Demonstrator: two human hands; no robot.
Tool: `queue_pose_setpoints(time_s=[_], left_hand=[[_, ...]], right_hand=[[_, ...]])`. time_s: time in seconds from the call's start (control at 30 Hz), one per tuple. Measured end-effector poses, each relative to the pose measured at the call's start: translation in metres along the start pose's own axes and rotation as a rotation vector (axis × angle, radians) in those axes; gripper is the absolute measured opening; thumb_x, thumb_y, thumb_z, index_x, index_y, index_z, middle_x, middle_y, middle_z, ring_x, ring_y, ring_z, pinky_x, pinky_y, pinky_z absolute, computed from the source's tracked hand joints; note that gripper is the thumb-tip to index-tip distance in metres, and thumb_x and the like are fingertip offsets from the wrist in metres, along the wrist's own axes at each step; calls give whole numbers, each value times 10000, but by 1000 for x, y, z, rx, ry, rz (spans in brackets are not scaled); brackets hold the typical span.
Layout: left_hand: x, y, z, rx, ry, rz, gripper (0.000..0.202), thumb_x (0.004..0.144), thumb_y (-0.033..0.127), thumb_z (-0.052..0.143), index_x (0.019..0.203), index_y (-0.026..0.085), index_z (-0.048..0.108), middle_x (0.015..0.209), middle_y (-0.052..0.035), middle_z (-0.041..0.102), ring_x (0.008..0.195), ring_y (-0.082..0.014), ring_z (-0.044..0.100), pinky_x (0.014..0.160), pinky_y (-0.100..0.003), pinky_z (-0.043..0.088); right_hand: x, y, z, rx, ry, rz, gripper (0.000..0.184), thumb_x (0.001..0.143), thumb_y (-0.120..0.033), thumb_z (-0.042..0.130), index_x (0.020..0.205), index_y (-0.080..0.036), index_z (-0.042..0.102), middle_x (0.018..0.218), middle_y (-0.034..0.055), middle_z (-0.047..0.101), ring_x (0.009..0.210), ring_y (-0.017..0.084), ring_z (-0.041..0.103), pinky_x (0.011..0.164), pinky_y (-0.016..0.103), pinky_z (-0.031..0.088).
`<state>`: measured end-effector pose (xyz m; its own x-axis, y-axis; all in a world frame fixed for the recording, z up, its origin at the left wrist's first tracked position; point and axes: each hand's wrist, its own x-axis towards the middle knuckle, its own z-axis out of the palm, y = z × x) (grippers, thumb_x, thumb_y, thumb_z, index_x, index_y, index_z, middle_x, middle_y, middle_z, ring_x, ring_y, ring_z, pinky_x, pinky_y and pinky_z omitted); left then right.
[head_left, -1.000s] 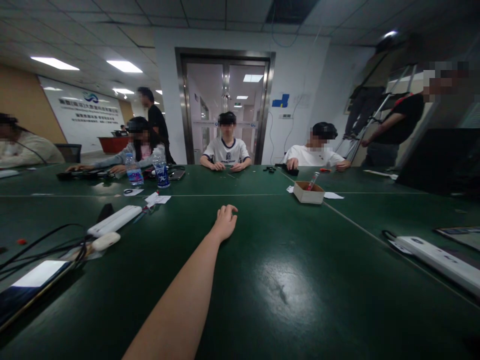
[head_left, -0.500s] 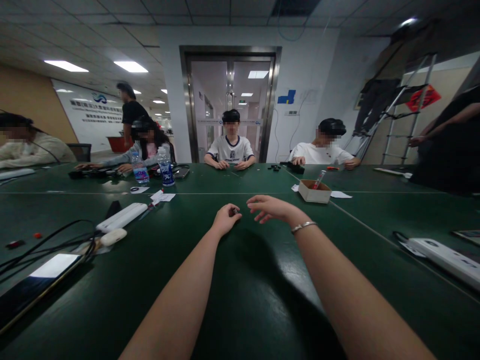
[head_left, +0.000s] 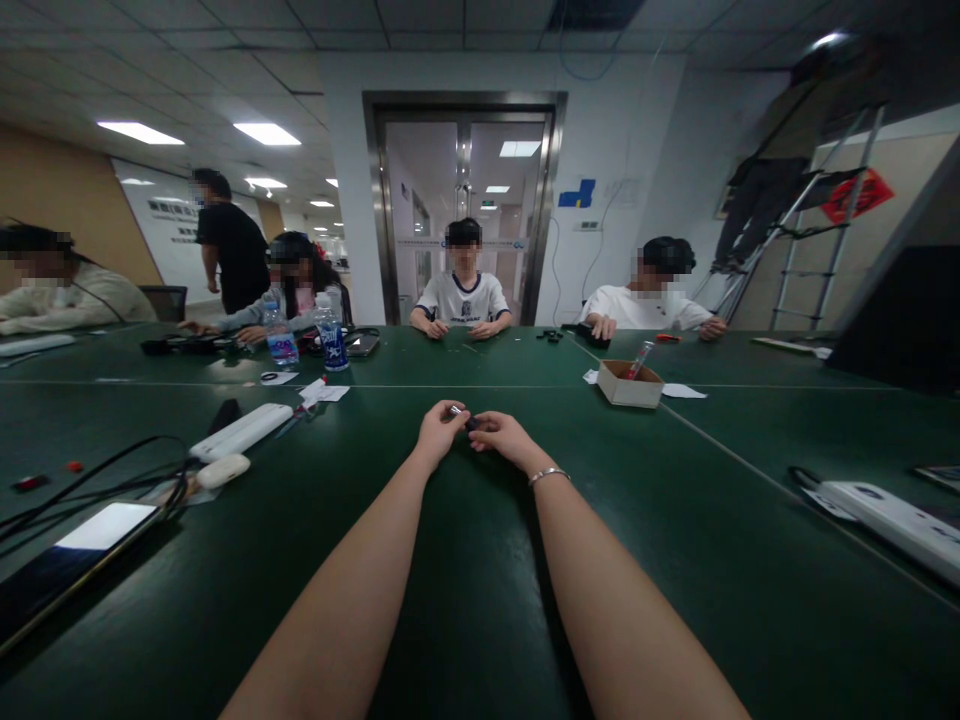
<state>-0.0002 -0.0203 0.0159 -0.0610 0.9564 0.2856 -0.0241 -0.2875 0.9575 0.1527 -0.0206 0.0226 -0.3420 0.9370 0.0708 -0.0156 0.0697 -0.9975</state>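
Over the green table [head_left: 480, 560], both of my hands meet on one small object [head_left: 456, 411] with a shiny silver end and a dark end. It is too small in the picture for me to name its kind. My left hand [head_left: 437, 437] is closed on the silver end, thumb and fingers pinching it. From the other side, my right hand [head_left: 506, 437], with a bracelet [head_left: 549, 476] at the wrist, pinches the dark end. Fingers cover part of the object.
To the left lie a phone [head_left: 75, 560], black cables, a white power strip [head_left: 244, 432] and a white oval object [head_left: 223, 471]. Two bottles [head_left: 334, 340] stand farther back. A small box [head_left: 630, 388] and another power strip [head_left: 885, 515] are on the right. People sit opposite.
My right hand has moved left and down from an open pose and closed on the small object's dark end. My left hand has shifted slightly left, and its silver end now shows.
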Motion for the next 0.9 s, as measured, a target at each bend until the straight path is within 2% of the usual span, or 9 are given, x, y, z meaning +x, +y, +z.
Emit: queue_pose_setpoints(time_s=[0.13,0.2,0.33,0.43,0.53,0.63,0.8,0.9], left_hand=[[-2,1,-2,-47,-45,-26,280,692,310,719,896,130,655,940,-81,637,818,-153,619,815,-334,524],[-2,1,-2,-44,-71,-43,270,701,298,715,906,129,664,948,-84,637,835,-159,621,835,-343,522],[-3,0,-3,36,-107,-26,246,711,278,707,913,142,674,950,-86,643,867,-173,616,828,-343,526],[-2,-1,-2,85,-90,-6,261,702,269,714,926,146,660,954,-93,645,889,-183,610,797,-334,531],[-1,-2,-2,58,-71,-33,312,686,275,731,947,134,634,931,-96,648,847,-173,620,779,-333,534],[-1,-2,-3,-2,-108,-60,318,669,275,745,927,124,636,896,-90,653,800,-158,632,794,-337,532],[0,-2,-4,-28,-126,-58,304,646,268,760,895,123,664,852,-78,665,805,-161,637,804,-332,531],[0,-3,-2,-44,-121,-97,293,651,298,761,859,115,667,786,-69,669,737,-148,638,775,-322,536]], right_hand=[[-4,-3,0,138,69,56,317,792,-13,637,1082,-93,538,742,50,662,584,124,661,559,187,571],[-5,-5,-1,186,90,80,314,810,-34,634,1101,-87,531,767,65,666,583,128,664,566,195,578],[-5,-5,-2,224,70,88,149,855,-73,606,1000,-75,569,750,84,664,575,122,657,571,188,576],[-4,-5,-2,228,68,86,33,886,-105,579,907,-82,587,693,77,652,551,117,642,561,184,569],[-3,-5,-2,232,76,93,52,890,-118,575,851,-87,591,674,84,653,539,121,634,552,192,565],[-3,-5,-3,249,92,94,76,891,-123,570,825,-89,587,663,89,653,537,128,633,554,207,566],[-4,-6,-2,259,128,82,10,895,-107,564,899,-99,560,664,85,655,533,131,640,533,199,555],[-3,-4,-2,225,151,86,64,879,-111,591,923,-109,544,669,78,657,518,133,641,504,198,551]])
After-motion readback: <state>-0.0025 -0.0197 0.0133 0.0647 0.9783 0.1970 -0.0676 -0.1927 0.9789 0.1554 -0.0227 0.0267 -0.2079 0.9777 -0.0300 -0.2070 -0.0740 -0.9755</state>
